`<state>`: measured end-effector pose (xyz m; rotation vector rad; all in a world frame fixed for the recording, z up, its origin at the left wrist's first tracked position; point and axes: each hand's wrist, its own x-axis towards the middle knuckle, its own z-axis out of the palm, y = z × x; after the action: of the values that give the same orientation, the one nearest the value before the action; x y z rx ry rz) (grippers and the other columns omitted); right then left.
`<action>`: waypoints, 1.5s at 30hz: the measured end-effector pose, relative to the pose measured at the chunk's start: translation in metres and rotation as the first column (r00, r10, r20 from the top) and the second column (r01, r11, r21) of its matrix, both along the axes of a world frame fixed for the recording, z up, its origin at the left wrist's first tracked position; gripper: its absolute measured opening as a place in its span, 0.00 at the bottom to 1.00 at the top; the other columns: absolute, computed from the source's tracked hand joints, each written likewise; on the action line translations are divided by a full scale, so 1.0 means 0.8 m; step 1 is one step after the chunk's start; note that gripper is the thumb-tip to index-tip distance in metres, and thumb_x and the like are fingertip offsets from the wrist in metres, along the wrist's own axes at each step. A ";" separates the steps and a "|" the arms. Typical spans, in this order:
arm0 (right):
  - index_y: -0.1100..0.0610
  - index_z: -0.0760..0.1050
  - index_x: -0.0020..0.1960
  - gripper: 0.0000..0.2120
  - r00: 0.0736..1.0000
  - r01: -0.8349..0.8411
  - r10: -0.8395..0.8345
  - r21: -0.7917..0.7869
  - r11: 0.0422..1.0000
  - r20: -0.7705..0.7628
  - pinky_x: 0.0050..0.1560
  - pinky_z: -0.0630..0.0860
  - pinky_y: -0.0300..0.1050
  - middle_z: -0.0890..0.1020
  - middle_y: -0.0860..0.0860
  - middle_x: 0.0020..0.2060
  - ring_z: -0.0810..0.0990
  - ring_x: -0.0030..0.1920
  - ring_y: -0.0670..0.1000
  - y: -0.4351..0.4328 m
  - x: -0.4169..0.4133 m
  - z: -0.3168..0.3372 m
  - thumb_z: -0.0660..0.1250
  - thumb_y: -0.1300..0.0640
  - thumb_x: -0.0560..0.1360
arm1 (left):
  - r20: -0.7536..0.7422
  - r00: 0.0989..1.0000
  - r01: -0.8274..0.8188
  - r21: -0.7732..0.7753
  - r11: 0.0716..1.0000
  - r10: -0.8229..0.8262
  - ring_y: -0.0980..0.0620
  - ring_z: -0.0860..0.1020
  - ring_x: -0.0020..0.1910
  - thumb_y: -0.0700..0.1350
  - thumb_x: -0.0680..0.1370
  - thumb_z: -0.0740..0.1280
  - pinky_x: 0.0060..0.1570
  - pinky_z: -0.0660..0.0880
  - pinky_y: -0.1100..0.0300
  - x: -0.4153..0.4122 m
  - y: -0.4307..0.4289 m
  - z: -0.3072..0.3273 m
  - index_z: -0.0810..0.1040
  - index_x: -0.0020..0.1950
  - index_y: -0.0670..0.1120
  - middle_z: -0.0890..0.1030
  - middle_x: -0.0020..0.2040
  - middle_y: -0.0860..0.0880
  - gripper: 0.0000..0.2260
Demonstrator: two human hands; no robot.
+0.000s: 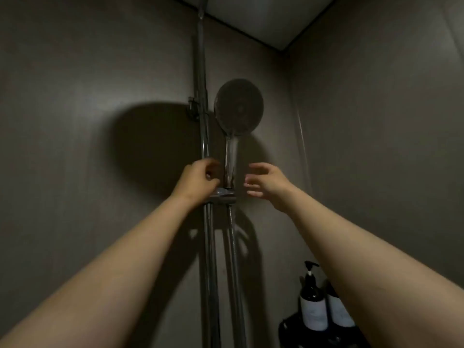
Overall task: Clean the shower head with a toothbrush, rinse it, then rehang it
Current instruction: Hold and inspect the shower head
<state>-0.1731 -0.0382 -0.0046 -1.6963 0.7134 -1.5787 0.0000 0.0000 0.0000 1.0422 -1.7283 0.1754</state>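
shower head (239, 106) hangs in its holder (223, 197) at centre frame, handle (230, 154) between the 2 hands: left hand (198, 179) curled beside it, grip unclear; right hand (266, 182) spread, apart.

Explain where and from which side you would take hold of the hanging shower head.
Grip the shower head by its slim handle, just above the bracket, coming from the right with the right hand. The rail crowds its left side, and the round face looks too wide to hold.

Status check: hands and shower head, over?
Left hand curled beside the handle, grip unclear; right hand open, off it. Shower head seated in holder. Path unobstructed.
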 end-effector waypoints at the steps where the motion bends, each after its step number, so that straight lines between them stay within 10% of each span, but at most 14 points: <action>1: 0.56 0.67 0.67 0.22 0.999 0.032 -0.032 0.002 0.999 0.006 0.51 0.76 0.48 0.78 0.51 0.43 0.78 0.49 0.53 -0.006 0.008 0.001 0.64 0.67 0.76 | 0.076 0.996 -0.049 -0.056 0.997 0.053 0.50 0.77 0.59 0.38 0.74 0.68 0.58 0.74 0.59 -0.003 -0.002 0.001 0.71 0.67 0.47 0.79 0.60 0.47 0.21; 9: 0.58 0.67 0.68 0.20 0.999 0.030 -0.028 -0.049 0.998 0.025 0.33 0.76 0.40 0.79 0.53 0.40 0.79 0.34 0.48 -0.046 0.041 0.003 0.64 0.58 0.78 | 0.181 0.928 -0.286 -0.216 0.933 0.327 0.42 0.78 0.58 0.41 0.78 0.63 0.56 0.77 0.47 -0.042 -0.031 0.011 0.65 0.69 0.44 0.78 0.58 0.41 0.20; 14: 0.57 0.63 0.70 0.21 0.998 -0.049 0.050 -0.031 0.998 0.026 0.21 0.66 0.37 0.72 0.45 0.16 0.67 0.17 0.43 -0.046 0.036 0.012 0.62 0.62 0.78 | 0.085 0.945 -0.287 -0.255 0.923 0.317 0.42 0.79 0.56 0.40 0.78 0.63 0.53 0.78 0.46 -0.052 -0.037 0.011 0.65 0.68 0.44 0.79 0.57 0.41 0.19; 21: 0.56 0.64 0.69 0.23 0.986 -0.001 0.020 -0.118 0.993 0.163 0.36 0.79 0.46 0.80 0.57 0.41 0.79 0.34 0.52 -0.028 0.036 0.043 0.65 0.64 0.76 | -0.055 0.998 -0.029 -0.256 0.966 0.015 0.48 0.75 0.62 0.38 0.76 0.65 0.59 0.75 0.55 -0.054 -0.043 0.041 0.66 0.71 0.50 0.75 0.65 0.46 0.24; 28: 0.56 0.65 0.69 0.20 0.985 0.059 -0.035 -0.142 0.988 0.167 0.22 0.67 0.34 0.76 0.54 0.32 0.74 0.20 0.43 0.007 0.009 0.049 0.61 0.64 0.78 | -0.096 0.980 0.148 -0.240 0.959 -0.175 0.52 0.76 0.62 0.39 0.75 0.67 0.55 0.70 0.66 -0.073 -0.039 0.053 0.71 0.68 0.48 0.77 0.63 0.48 0.21; 33: 0.51 0.67 0.65 0.16 0.989 0.055 -0.045 -0.063 0.996 0.143 0.33 0.77 0.39 0.80 0.52 0.40 0.80 0.34 0.47 0.035 -0.014 0.024 0.61 0.61 0.79 | -0.144 0.965 0.187 -0.215 0.959 -0.220 0.52 0.75 0.62 0.37 0.73 0.70 0.55 0.70 0.66 -0.089 -0.019 0.027 0.71 0.68 0.47 0.77 0.63 0.47 0.24; 45: 0.48 0.68 0.61 0.14 0.984 0.112 -0.120 0.069 0.991 0.135 0.35 0.77 0.41 0.81 0.50 0.39 0.80 0.33 0.46 0.146 -0.078 -0.088 0.62 0.60 0.78 | -0.181 0.932 0.295 -0.124 0.947 -0.314 0.54 0.80 0.52 0.35 0.70 0.72 0.52 0.79 0.58 -0.146 0.089 -0.087 0.74 0.65 0.49 0.81 0.54 0.49 0.25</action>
<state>-0.2352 0.0787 -0.0749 -1.5080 0.7929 -1.7192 -0.1164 0.0713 -0.0696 0.6851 -1.6572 -0.0448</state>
